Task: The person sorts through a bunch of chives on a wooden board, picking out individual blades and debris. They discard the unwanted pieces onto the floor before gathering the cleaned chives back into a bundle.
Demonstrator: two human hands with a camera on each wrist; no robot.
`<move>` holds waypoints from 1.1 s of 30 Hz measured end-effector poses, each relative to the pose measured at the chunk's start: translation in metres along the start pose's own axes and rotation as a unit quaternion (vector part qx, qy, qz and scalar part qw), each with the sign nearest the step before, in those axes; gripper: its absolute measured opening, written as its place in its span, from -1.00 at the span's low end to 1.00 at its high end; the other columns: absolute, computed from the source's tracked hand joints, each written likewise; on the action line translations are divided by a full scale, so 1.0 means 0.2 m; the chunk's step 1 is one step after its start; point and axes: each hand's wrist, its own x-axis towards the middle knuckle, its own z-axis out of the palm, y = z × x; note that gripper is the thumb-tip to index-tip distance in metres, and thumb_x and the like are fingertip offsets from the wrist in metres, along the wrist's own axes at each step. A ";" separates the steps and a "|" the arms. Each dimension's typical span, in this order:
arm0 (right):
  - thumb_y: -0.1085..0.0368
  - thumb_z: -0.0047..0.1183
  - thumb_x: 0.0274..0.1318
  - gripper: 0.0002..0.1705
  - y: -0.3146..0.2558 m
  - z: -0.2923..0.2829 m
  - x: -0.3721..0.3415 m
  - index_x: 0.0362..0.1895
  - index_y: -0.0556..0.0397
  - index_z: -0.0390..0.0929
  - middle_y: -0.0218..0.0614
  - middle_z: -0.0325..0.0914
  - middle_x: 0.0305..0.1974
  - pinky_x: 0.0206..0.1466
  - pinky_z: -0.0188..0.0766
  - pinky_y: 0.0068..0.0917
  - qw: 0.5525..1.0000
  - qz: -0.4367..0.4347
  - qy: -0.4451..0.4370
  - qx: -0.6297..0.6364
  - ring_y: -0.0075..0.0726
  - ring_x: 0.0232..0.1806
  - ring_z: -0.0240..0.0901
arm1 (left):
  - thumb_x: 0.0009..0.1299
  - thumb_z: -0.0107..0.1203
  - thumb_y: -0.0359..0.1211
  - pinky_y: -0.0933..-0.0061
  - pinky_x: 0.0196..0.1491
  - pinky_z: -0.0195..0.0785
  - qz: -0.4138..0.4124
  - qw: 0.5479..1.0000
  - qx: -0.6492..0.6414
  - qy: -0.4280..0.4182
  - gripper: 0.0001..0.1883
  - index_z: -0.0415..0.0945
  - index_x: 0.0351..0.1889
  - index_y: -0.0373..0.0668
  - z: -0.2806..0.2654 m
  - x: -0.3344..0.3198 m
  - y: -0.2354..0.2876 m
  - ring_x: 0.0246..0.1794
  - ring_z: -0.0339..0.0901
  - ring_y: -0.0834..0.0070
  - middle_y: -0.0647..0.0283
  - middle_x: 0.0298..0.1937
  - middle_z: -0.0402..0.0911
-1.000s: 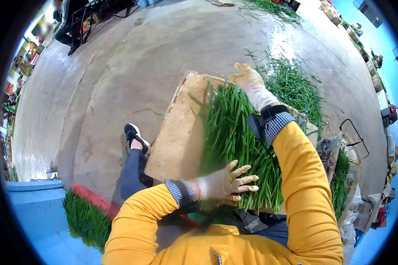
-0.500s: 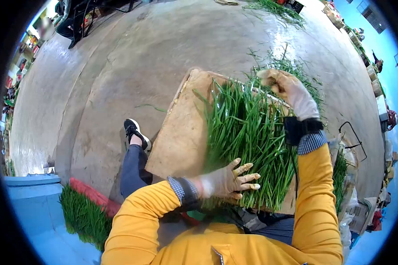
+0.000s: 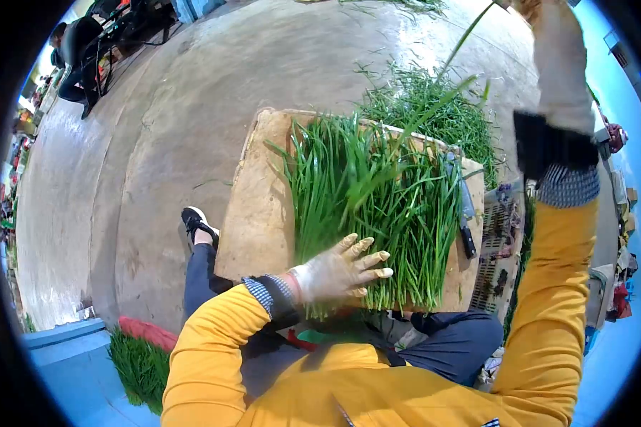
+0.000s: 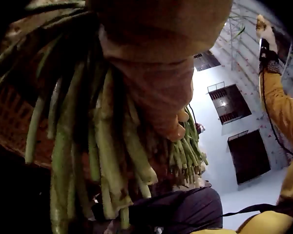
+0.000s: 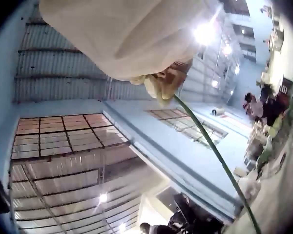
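A thick layer of long green garlic chives (image 3: 377, 206) lies across a worn wooden board (image 3: 256, 228) in front of me. My gloved left hand (image 3: 338, 270) rests on the near end of the chives with fingers spread. In the left wrist view, pale stem ends (image 4: 107, 146) hang below that gloved hand (image 4: 151, 92). Raised high at the upper right is my gloved right hand (image 3: 548, 43), partly cut off by the frame edge. It pinches a long chive stalk (image 5: 215, 151), which trails down from the fingertips in the right wrist view.
A knife (image 3: 467, 228) with a black handle lies at the board's right side. Loose green trimmings (image 3: 434, 114) cover the floor beyond the board. A slatted crate (image 3: 498, 249) stands at right. More greens (image 3: 137, 366) lie at lower left beside a red roll (image 3: 148, 333).
My right hand has moved from the far end of the chives up and to the right, and now lifts a stalk. The knife has come into sight. My left hand stays on the chives.
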 end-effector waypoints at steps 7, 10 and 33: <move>0.07 -0.16 0.38 -0.71 0.58 -0.35 0.38 -0.10 -0.05 0.50 -0.40 0.55 -0.32 -0.17 0.35 -0.48 0.994 0.010 0.094 -0.062 -0.42 -0.24 0.41 | 0.44 -0.17 0.12 -0.14 0.44 -0.18 -0.010 0.999 0.042 0.010 -0.39 0.07 0.46 0.42 0.03 0.02 -0.01 0.46 0.10 0.17 0.36 0.49 0.11; 0.06 -0.19 0.38 -0.62 1.04 -0.45 0.08 0.13 -0.10 0.48 -0.30 0.64 -0.21 -0.10 0.46 -0.39 0.898 0.076 -0.117 -0.418 -0.28 -0.11 0.53 | 0.43 -0.16 0.12 -0.14 0.43 -0.17 -0.013 0.998 0.061 0.006 -0.38 0.06 0.47 0.43 0.04 0.02 -0.01 0.45 0.10 0.15 0.35 0.50 0.11; 0.27 -0.04 0.28 -0.75 0.60 -0.29 -0.89 0.02 -0.12 0.54 -0.35 0.55 -0.34 -0.30 0.52 -0.43 0.898 -0.063 -0.394 -0.186 -0.27 -0.40 0.52 | 0.35 -0.14 0.25 -0.13 0.48 -0.60 0.035 0.999 0.003 0.029 -0.25 0.02 0.49 0.37 0.15 0.41 0.13 0.52 -0.01 0.15 0.18 0.53 0.03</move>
